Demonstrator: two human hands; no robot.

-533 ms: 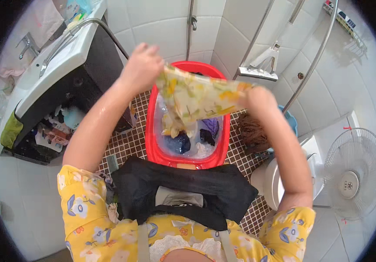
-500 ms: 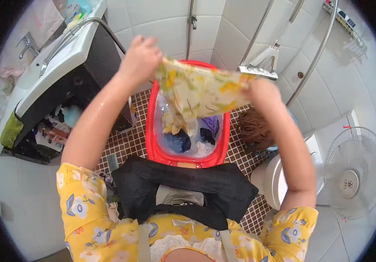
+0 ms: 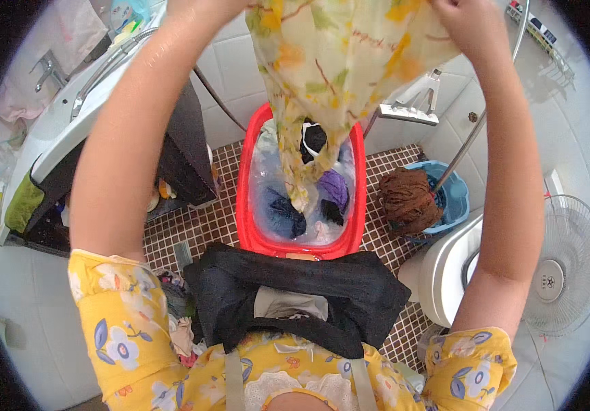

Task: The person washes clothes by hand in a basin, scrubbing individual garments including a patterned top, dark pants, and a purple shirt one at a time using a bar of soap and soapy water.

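Observation:
Both my arms are raised, holding up a wet, cream-coloured garment with yellow and green floral print (image 3: 349, 61). At the top edge of the view, my left hand (image 3: 216, 8) grips one upper corner, its fingers mostly cut off. My right hand (image 3: 469, 26) is closed on the other upper corner. The garment hangs between them, its narrow lower end trailing into a red tub (image 3: 245, 212). In the tub's cloudy, sudsy water lie a dark blue cloth (image 3: 284, 214), a purple cloth (image 3: 334, 186) and black pieces.
Right of the tub, a brown mop head (image 3: 408, 202) rests in a blue bucket (image 3: 454, 198). Nearer stand a white lidded bin (image 3: 438, 284) and a fan (image 3: 562, 281). A sink cabinet (image 3: 192, 151) is at the left. Clothes (image 3: 182, 322) lie on the tiled floor.
Both hands have risen and moved apart, spreading the floral garment wider and higher. Its lower end now hangs down over the middle of the tub.

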